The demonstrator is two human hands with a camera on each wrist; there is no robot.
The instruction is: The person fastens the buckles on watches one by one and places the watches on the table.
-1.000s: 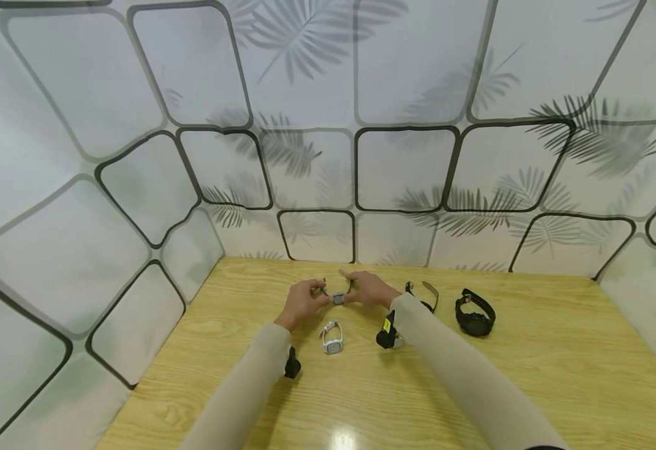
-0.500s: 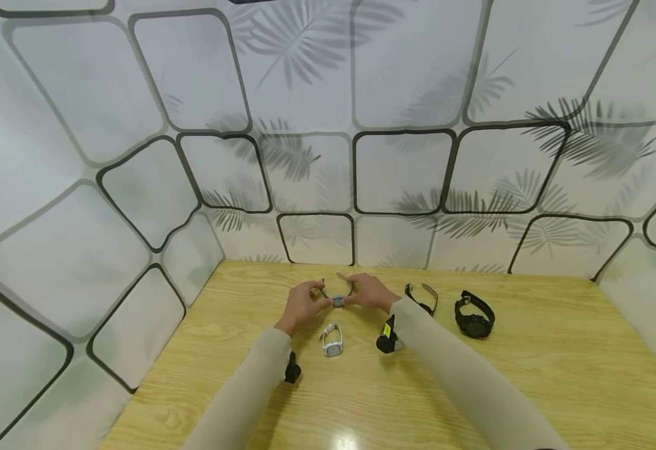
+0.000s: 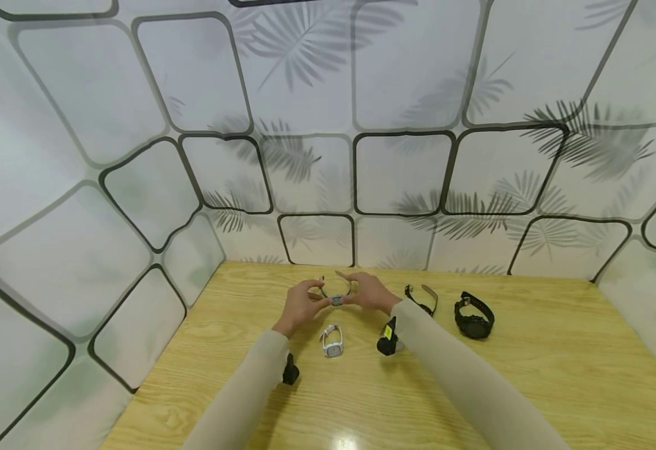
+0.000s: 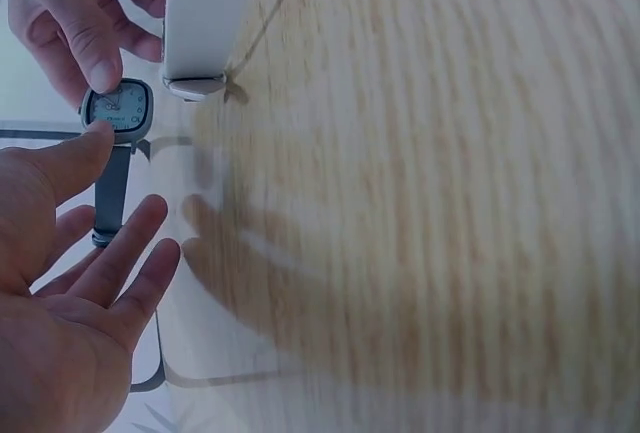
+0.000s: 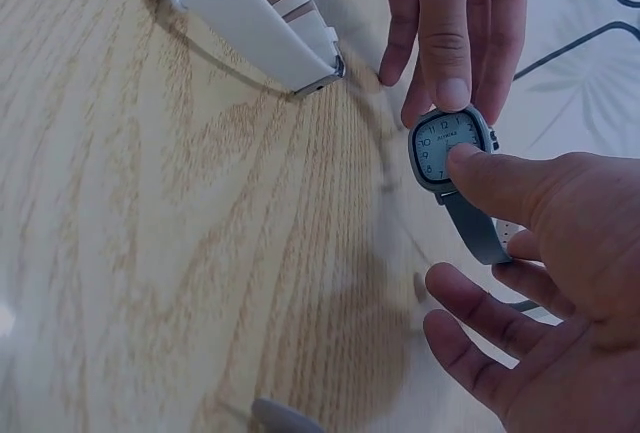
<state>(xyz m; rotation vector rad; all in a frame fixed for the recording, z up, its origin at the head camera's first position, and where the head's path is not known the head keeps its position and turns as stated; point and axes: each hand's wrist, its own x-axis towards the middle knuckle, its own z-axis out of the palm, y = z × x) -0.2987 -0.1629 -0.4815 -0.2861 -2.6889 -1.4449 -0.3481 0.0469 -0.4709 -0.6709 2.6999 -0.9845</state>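
Note:
A wristwatch (image 3: 336, 300) with a square pale dial and a grey-green strap is between my two hands near the back of the table. My left hand (image 3: 301, 305) holds it from the left, thumb on the dial's edge in the left wrist view. From the other side my right hand (image 3: 368, 292) grips it, its thumb lying across the dial (image 5: 432, 161). The watch's strap (image 4: 112, 193) is undone, its two ends spread apart beyond the case. Closer to me lies a white watch (image 3: 333, 348), strap looped, touched by neither hand.
To the right of my right hand lies a thin dark-strapped watch (image 3: 426, 300), partly behind the sleeve. Further right sits a chunky black watch (image 3: 474, 324). Patterned cloth walls (image 3: 398, 172) rise behind and beside the wooden table (image 3: 564, 350).
The head view has tilted slightly. Both hands keep nearly the same hold on the grey-green watch, and the other watches stay where they were.

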